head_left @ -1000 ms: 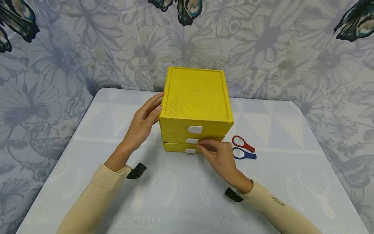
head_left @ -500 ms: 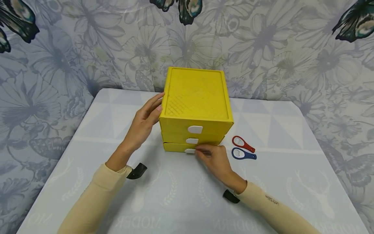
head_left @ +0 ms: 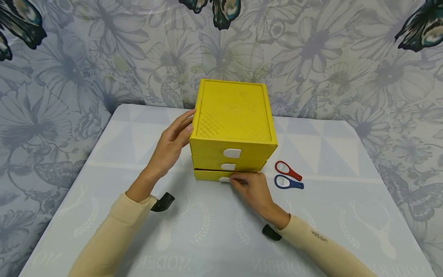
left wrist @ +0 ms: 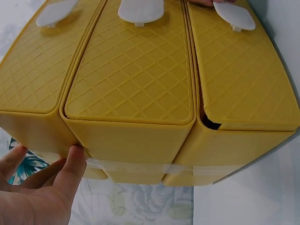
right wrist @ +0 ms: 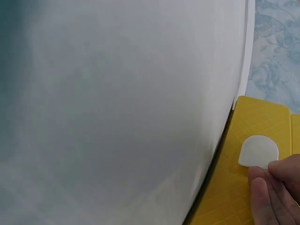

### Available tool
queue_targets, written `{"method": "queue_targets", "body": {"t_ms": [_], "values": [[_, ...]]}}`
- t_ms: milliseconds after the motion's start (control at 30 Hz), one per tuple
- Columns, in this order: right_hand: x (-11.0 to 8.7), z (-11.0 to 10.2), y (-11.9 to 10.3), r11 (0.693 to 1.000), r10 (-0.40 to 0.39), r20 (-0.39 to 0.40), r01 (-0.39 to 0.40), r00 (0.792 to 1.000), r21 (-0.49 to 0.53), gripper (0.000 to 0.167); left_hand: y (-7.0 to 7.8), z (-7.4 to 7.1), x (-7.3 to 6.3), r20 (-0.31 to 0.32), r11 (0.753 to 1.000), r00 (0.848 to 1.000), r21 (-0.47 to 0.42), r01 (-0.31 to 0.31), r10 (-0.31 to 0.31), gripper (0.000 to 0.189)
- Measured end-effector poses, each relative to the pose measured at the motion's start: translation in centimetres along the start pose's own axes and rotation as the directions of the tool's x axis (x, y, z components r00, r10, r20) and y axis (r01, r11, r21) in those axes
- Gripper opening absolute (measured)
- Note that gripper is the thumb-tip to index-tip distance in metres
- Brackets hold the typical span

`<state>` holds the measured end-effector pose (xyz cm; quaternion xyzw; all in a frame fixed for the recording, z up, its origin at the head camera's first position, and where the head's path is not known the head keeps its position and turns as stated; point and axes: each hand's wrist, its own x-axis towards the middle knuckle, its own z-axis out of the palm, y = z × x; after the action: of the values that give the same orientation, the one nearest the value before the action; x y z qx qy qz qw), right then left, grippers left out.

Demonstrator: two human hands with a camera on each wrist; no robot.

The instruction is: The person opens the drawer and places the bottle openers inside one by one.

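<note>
A yellow drawer cabinet (head_left: 235,111) with three stacked drawers and white tab handles stands on the table. My left hand (head_left: 169,144) rests its extended fingers against the cabinet's left side; in the left wrist view its fingertips (left wrist: 75,152) touch the side wall. Low at the front, my right hand (head_left: 254,192) pinches the handle (right wrist: 259,151) of the bottom drawer (head_left: 207,175). That drawer stands slightly out, with a thin dark gap along its top edge and at its corner in the left wrist view. The top drawer (head_left: 207,148) and middle drawer (head_left: 207,161) sit closed.
Right of the cabinet lie a red ring-headed tool (head_left: 294,174) and a blue ring-headed tool (head_left: 294,184), both short-handled. The pale patterned table (head_left: 214,238) reaches back to a wall (head_left: 311,77) with flower print and butterfly decorations.
My right hand has gone down from beside the middle drawer's handle to the bottom one and pinches it. The bottom drawer has come out slightly. My left hand has stayed at the side.
</note>
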<state>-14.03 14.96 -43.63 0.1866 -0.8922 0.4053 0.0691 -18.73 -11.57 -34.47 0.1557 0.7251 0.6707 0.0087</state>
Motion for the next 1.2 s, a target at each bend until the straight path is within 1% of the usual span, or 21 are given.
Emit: {"method": "queue_targets", "body": {"t_ms": [333, 567, 700, 933, 1100, 1200], "values": [[-1.1, 0.1, -0.5, 0.996, -0.049, -0.024, 0.047, 0.998, -0.082, 0.006, 0.1, 0.0, -0.1, 0.001, 1.0, 1.0, 0.007, -0.01, 0.01, 0.049], [-2.0, -0.1, -1.1, 0.992, -0.079, -0.021, 0.076, 0.997, -0.101, 0.007, 0.1, 0.0, -0.1, -0.002, 1.0, 1.0, 0.012, -0.017, 0.017, 0.049], [-2.6, 0.0, -1.3, 0.988, -0.097, -0.021, 0.094, 0.995, -0.121, 0.007, 0.0, 0.0, 0.0, -0.003, 1.0, 1.0, 0.02, -0.009, 0.009, 0.049], [-3.9, 0.0, -1.9, 0.987, -0.098, 0.014, 0.099, 0.995, -0.123, 0.008, 0.0, 0.0, -0.1, -0.003, 1.0, 1.0, 0.015, -0.003, 0.003, 0.048], [-4.8, -0.1, -2.4, 0.984, -0.099, 0.043, 0.105, 0.994, -0.144, 0.009, -0.1, 0.1, -0.2, -0.002, 1.0, 1.0, 0.015, -0.002, 0.002, 0.048], [-5.2, -0.2, -2.8, 0.978, -0.117, 0.061, 0.125, 0.991, -0.169, 0.009, -0.1, 0.0, -0.2, -0.004, 1.0, 1.0, 0.019, 0.0, 0.0, 0.048]]}}
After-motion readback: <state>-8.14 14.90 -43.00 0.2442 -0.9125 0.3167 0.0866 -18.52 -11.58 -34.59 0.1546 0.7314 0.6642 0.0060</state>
